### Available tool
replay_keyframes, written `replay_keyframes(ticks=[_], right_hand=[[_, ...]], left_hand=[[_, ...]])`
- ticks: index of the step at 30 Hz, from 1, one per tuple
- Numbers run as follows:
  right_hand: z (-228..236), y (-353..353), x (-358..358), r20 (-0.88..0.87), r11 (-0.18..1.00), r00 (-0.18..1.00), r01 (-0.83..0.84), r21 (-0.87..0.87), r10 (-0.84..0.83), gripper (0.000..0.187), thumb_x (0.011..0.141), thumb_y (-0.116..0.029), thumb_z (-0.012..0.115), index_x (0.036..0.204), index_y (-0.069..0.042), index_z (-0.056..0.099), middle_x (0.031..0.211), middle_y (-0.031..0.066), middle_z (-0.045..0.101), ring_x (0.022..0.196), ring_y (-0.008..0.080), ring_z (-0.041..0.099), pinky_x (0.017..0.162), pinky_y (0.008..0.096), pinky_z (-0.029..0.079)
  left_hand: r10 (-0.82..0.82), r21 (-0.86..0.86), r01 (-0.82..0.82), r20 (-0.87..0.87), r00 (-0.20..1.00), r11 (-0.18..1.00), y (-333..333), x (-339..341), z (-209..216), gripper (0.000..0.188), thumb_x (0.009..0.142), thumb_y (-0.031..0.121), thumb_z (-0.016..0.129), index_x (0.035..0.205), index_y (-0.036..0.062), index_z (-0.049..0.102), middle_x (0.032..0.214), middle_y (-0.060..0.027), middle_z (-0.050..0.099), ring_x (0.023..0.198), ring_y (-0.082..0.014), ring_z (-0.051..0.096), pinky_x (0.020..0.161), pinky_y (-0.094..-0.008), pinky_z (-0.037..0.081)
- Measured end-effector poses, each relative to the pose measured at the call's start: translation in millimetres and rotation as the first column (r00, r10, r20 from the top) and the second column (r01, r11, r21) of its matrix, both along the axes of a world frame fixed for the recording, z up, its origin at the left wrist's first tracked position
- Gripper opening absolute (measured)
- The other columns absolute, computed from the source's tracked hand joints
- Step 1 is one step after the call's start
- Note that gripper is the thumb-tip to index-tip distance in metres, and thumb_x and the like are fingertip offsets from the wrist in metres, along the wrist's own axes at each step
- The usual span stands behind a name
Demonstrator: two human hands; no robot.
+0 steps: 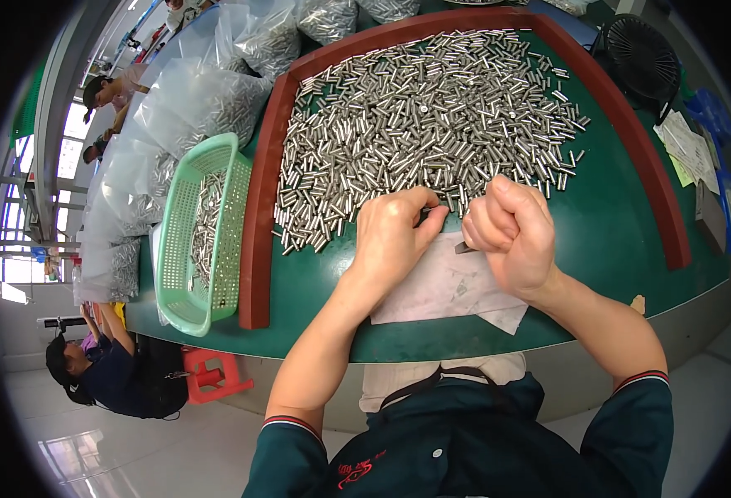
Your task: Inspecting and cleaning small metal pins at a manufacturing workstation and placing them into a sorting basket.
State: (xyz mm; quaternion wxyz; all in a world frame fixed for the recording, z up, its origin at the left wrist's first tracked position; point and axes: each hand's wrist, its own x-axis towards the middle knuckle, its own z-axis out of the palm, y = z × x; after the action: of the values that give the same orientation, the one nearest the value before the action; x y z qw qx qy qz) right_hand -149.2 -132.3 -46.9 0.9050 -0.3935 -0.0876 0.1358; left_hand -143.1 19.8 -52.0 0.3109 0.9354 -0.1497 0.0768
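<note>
A broad heap of short, shiny metal pins [432, 116] covers the green tabletop. At its near edge my left hand [392, 236] is closed, thumb and fingers curled together; what is between them, if anything, is hidden. To its right my right hand [515, 236] makes a fist. A dark, flat-ended piece [463, 247] juts from the fist's left side; the rest of it is hidden in the palm. Beneath and between both hands lies a pale, stained cloth [444, 290], flat near the table's front edge.
Dark red rails [259, 232] border the pins. Left of them stands a green perforated basket [185, 319] with more metal parts. Clear bags of parts [195, 104] line the far left. A black fan [643, 58] and papers [687, 149] sit right. Other people are at left.
</note>
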Motion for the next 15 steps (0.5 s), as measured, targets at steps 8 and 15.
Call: replay_keyframes(ticks=[8,15], right_hand=[[-2.0,-1.2,0.8,0.016,1.0,1.0,0.007,-0.007,-0.007,0.042,0.089,-0.022,0.036,0.049,-0.013,0.024,0.04,-0.0027,0.024,0.039,0.0077,0.015,0.04,0.0249,0.017],[-0.4,0.5,0.0,0.009,1.0,1.0,0.007,-0.006,-0.007,0.042,0.089,-0.022,0.035,0.049,-0.013,0.024,0.04,-0.0026,0.024,0.039,0.0078,0.015,0.04,0.0249,0.017]], left_hand=[[-0.41,-0.282,0.344,-0.222,0.885,0.895,22.8,-14.1,8.2,0.017,0.067,-0.001,0.059,0.083,0.0017,0.064,0.048,-0.001,0.034,0.043,-0.0106,0.033,0.042,-0.026,0.031],[-0.204,-0.056,0.196,-0.284,0.937,0.979,18.4,-18.2,16.2,0.017,0.065,0.011,0.069,0.077,0.0018,0.06,0.046,-0.0049,0.033,0.04,-0.0164,0.034,0.04,-0.0304,0.03]])
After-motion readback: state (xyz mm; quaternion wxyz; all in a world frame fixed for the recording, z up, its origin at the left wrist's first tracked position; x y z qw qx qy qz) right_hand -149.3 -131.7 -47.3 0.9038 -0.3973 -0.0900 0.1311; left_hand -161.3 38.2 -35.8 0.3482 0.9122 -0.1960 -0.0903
